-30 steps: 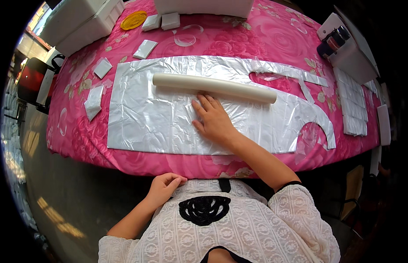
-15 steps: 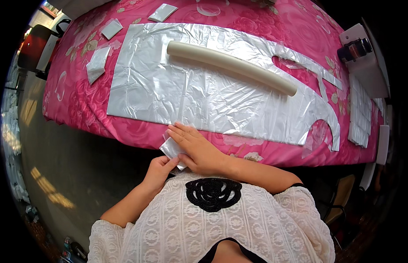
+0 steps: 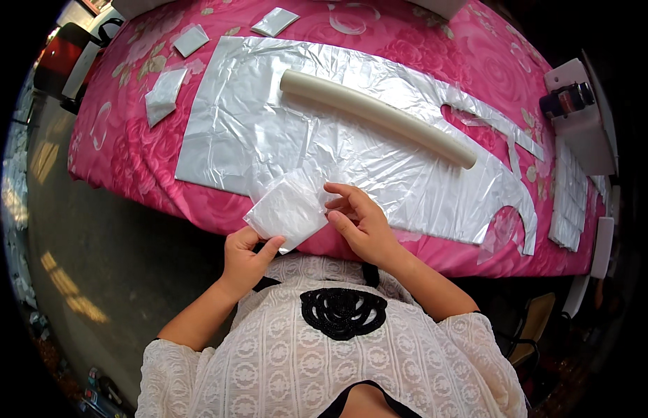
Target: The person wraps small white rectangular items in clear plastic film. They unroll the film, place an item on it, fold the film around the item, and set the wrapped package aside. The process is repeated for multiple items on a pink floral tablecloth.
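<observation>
Folded plastic square, pinched by left hand and right hand, overhangs the table edge.

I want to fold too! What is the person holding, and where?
A folded clear plastic piece: left hand grips its bottom edge, right hand its right side.

A long white roll (lying diagonally) blocks the plastic sheet's middle.

Pink rose-patterned tablecloth, clear plastic sheet, cream roll
</observation>
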A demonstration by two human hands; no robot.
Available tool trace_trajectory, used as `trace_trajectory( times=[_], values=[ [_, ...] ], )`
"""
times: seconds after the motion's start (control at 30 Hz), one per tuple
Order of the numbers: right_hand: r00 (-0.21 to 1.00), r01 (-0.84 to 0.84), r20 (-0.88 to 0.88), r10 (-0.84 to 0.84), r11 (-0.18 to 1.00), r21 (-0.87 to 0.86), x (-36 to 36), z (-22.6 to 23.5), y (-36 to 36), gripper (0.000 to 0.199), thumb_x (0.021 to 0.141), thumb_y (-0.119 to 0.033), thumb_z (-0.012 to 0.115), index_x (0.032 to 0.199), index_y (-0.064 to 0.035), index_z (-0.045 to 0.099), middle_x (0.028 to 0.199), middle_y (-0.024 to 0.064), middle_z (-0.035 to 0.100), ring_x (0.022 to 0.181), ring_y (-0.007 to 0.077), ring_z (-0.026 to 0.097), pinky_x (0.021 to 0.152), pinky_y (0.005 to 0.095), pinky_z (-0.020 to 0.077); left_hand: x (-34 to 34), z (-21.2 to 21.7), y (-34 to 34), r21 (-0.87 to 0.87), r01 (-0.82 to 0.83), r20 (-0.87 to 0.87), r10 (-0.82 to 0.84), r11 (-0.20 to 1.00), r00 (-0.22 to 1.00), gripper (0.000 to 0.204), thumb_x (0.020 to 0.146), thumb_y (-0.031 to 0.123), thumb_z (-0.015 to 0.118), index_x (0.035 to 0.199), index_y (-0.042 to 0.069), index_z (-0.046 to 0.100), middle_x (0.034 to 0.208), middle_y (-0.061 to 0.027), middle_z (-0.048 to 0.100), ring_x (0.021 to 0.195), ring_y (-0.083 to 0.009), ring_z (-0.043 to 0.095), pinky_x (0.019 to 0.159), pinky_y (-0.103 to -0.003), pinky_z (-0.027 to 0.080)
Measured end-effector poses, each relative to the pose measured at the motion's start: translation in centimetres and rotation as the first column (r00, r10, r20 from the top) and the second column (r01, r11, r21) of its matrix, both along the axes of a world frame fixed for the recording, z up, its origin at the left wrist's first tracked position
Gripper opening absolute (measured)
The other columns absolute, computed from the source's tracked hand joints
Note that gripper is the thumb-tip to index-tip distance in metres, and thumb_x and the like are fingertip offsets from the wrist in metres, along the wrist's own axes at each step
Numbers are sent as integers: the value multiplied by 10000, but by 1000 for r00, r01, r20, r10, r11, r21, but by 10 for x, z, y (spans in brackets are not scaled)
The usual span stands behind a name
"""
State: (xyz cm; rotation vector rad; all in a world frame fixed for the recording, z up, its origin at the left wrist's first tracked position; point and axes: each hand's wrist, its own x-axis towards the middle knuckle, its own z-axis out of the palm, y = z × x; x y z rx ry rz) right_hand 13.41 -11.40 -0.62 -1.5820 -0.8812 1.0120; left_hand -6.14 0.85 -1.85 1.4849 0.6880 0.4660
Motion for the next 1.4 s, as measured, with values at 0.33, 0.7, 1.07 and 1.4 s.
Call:
trace_trajectory(
  times=[0.33,0.7,1.07,1.4],
  values=[
    [988,52,-150,-41,996,73,7,-22,-5,296,887,-95,528,1163,12,518,1063,112,601,944,144,584,819,269,468,-8,19,287,230,-552,35,560,801,827,256,864,221,609,983,-6,597,889,-51,605,759,-110,543,704,-234,437],
    [975,25,-218,-33,999,-38,14,-13,-4,233,889,-43,498,1110,12,549,1060,89,594,955,135,577,842,264,455,81,11,132,926,160,-183,34,341,983,410,719,102,666,1110,40,560,1340,-142,397,1213,-338,383,1006,-400,328],
    [355,365,915,-191,929,52,149,1,-11,396,784,-212,653,1130,-38,571,1005,118,592,969,295,533,879,416,382,109,-19,73,866,312,-295,-106,391,950,430,740,93,584,1157,10,524,1256,-139,482,1198,-296,413,1015,-398,319],
    [833,163,553,-8,959,-232,70,19,-36,384,843,-243,591,1145,-6,561,959,152,571,893,290,552,766,366,455,124,-9,28,763,366,-231,-304,533,924,651,794,219,624,1323,-11,324,1354,-234,337,1237,-382,336,1034,-437,274]
  ],
)
